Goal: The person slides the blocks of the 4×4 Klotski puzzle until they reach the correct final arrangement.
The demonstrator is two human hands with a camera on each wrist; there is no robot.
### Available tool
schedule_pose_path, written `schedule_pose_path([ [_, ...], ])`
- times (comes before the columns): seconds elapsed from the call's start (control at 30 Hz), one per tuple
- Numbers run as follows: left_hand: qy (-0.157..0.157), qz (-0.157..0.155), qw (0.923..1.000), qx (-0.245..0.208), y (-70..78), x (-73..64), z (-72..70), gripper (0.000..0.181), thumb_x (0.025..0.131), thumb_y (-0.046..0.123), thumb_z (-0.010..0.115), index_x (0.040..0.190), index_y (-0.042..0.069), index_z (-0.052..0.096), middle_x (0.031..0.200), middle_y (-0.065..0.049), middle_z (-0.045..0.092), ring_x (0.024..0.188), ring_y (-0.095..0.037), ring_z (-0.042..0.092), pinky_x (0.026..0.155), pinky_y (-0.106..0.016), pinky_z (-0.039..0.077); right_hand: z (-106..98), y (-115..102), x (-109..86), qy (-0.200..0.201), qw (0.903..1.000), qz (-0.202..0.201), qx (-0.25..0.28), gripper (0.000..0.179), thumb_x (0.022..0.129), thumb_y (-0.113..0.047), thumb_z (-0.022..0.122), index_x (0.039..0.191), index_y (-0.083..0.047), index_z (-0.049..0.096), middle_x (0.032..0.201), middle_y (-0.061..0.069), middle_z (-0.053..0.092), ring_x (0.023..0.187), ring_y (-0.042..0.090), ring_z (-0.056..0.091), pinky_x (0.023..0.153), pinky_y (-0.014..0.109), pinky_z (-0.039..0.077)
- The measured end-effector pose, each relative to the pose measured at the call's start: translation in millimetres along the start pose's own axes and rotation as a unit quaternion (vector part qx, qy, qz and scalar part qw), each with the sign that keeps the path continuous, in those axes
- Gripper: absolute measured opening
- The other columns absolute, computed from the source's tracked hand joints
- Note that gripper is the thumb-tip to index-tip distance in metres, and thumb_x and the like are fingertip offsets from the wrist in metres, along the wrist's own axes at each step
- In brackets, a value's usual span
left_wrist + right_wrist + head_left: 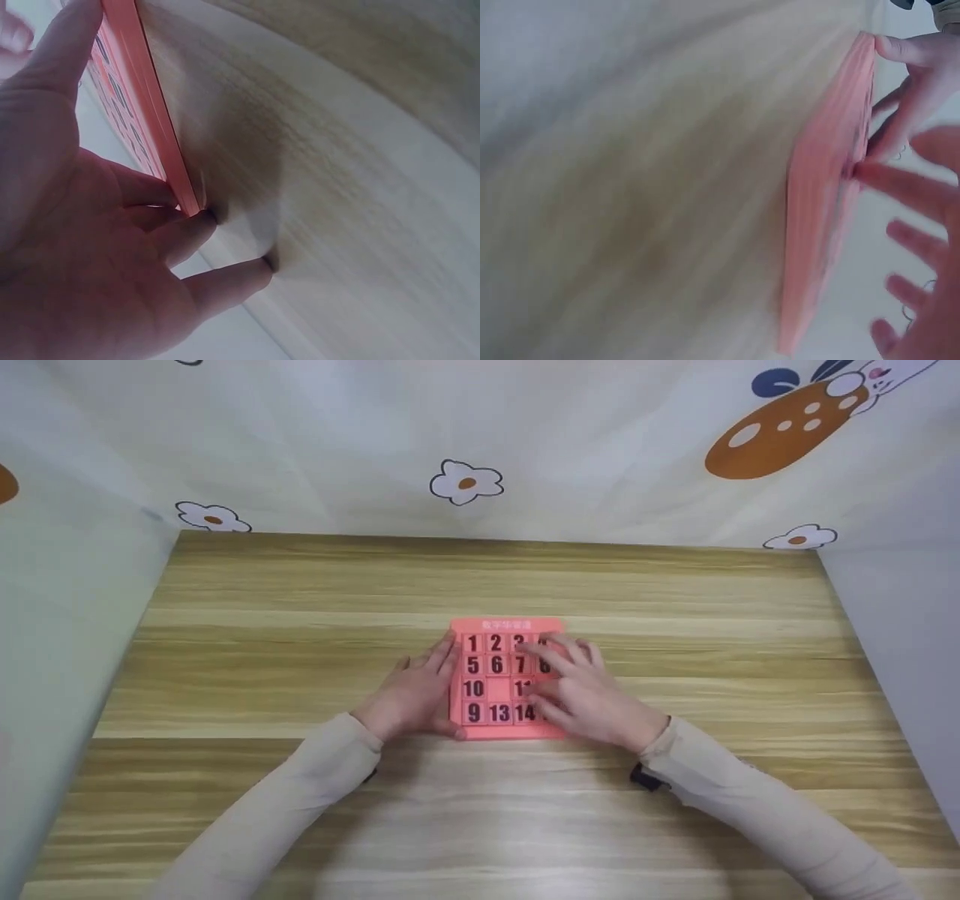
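Note:
A pink sliding number puzzle [480, 732] lies on the wooden table, its frame printed with white characters along the far edge. Rows 1–3 and 5–7 read in order; below come 10, a vacant slot [498, 688] and 11, then 9, 13 and 14. My left hand [416, 694] lies along the left side, thumb at the near corner and fingers extended along the edge; in the left wrist view, fingertips [268, 262] reach the tabletop. Spread over the right columns, my right hand [592, 697] partly covers those tiles. One right finger [885, 180] meets the puzzle's top in the right wrist view.
The wooden table [300, 585] extends around the puzzle on all sides. Behind it hangs a pale cloth [360, 450] with flower and orange prints, and pale panels [67, 660] border the sides. A dark strap piece [646, 777] shows at the right wrist.

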State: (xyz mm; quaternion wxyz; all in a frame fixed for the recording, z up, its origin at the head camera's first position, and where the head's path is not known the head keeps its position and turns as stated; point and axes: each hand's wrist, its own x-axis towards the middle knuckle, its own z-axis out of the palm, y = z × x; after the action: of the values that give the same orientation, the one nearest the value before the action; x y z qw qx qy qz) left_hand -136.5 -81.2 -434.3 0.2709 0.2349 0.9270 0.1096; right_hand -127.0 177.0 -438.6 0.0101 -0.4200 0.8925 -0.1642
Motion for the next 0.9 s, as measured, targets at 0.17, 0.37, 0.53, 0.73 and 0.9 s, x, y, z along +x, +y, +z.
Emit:
schedule_pose_path([
  [0.17, -0.001, 0.002, 1.0000, 0.008, -1.5, -2.2, -0.7, 0.127, 0.071, 0.055, 0.078, 0.152, -0.002, 0.000, 0.158, -0.017, -0.010, 0.145, -0.034, 0.006, 0.112, -0.060, 0.016, 5.4, -5.2, 9.8, -0.006, 0.9995, -0.023, -0.022, 0.030, 0.094, -0.031, 0.060, 0.116, -0.014, 0.071, 0.151, 0.013, 0.035, 0.137, 0.038, 0.026, 0.104, 0.065, 0.023],
  [0.37, 0.001, 0.008, 0.9998, 0.019, -0.8, -2.1, -1.8, 0.126, 0.071, 0.056, 0.077, 0.152, -0.002, 0.001, 0.158, -0.018, -0.009, 0.144, -0.035, 0.007, 0.111, -0.060, 0.017, 11.9, -11.4, 16.4, -0.040, 0.9989, -0.023, -0.004, 0.039, 0.097, -0.038, 0.054, 0.129, -0.018, 0.064, 0.156, 0.009, 0.028, 0.140, 0.040, 0.019, 0.107, 0.066, 0.018],
  [0.53, -0.001, 0.005, 0.9998, 0.017, -0.8, -1.4, -1.2, 0.127, 0.070, 0.057, 0.077, 0.152, -0.002, 0.000, 0.158, -0.017, -0.010, 0.145, -0.034, 0.005, 0.111, -0.060, 0.017, 12.0, -12.5, 8.0, -0.010, 0.9996, -0.027, -0.008, 0.034, 0.094, -0.036, 0.058, 0.120, -0.017, 0.069, 0.152, 0.011, 0.035, 0.138, 0.039, 0.024, 0.104, 0.065, 0.023],
  [0.73, 0.008, 0.009, 0.9999, 0.004, -0.8, -1.7, -0.5, 0.126, 0.071, 0.056, 0.078, 0.152, -0.003, 0.002, 0.159, -0.018, -0.007, 0.145, -0.034, 0.006, 0.112, -0.061, 0.016, 18.3, -17.7, 6.9, -0.051, 0.9939, -0.098, 0.000, 0.041, 0.096, -0.042, 0.054, 0.134, -0.029, 0.060, 0.158, 0.005, 0.024, 0.140, 0.038, 0.020, 0.107, 0.065, 0.018],
  [0.9, 0.004, 0.011, 0.9998, 0.014, -0.9, -2.2, -0.6, 0.124, 0.073, 0.056, 0.076, 0.152, -0.004, 0.003, 0.159, -0.018, -0.007, 0.145, -0.034, 0.006, 0.112, -0.061, 0.015, 18.0, -18.5, 14.6, -0.050, 0.9972, -0.045, -0.031, 0.039, 0.099, -0.042, 0.050, 0.135, -0.031, 0.059, 0.157, 0.005, 0.026, 0.143, 0.038, 0.015, 0.109, 0.062, 0.017],
])
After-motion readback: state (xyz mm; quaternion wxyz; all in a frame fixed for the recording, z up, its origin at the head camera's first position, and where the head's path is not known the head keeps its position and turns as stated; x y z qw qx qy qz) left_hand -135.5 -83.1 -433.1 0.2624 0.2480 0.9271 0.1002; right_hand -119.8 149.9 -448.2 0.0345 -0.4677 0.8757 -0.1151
